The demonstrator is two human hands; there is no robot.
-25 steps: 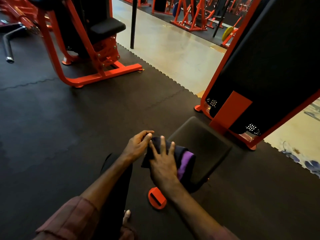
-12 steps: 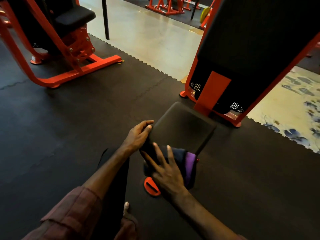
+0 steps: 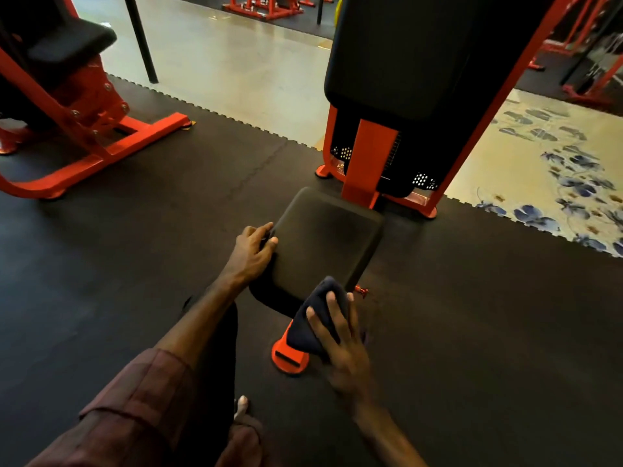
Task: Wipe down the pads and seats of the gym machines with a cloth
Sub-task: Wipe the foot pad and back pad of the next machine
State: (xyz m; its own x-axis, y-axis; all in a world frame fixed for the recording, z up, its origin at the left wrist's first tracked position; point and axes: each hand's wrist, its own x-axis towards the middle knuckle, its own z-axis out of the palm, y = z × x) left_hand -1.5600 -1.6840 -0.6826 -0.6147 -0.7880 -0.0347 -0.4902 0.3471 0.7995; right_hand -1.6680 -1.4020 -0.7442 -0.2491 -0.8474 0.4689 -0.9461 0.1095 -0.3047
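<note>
A low black seat pad [image 3: 323, 244] of a red-framed machine lies in front of me. Behind it rises the machine's tall black back pad [image 3: 421, 52]. My left hand [image 3: 253, 254] grips the seat's left edge, fingers curled over it. My right hand [image 3: 340, 338] presses a dark folded cloth [image 3: 313, 318] with spread, straight fingers against the seat's near right corner and front edge. The cloth hangs down over the seat's front, above the red foot [image 3: 290, 355] of the frame.
Another red machine with a black seat [image 3: 70, 42] stands at the far left. A black pole [image 3: 141, 38] rises beyond the mat's edge. The floor is black rubber matting [image 3: 101, 264]; pale tile and a flowered floor patch [image 3: 556, 170] lie to the right.
My right hand has slid the cloth from the seat's near left toward its near right corner. The left hand has kept its hold on the seat's left edge.
</note>
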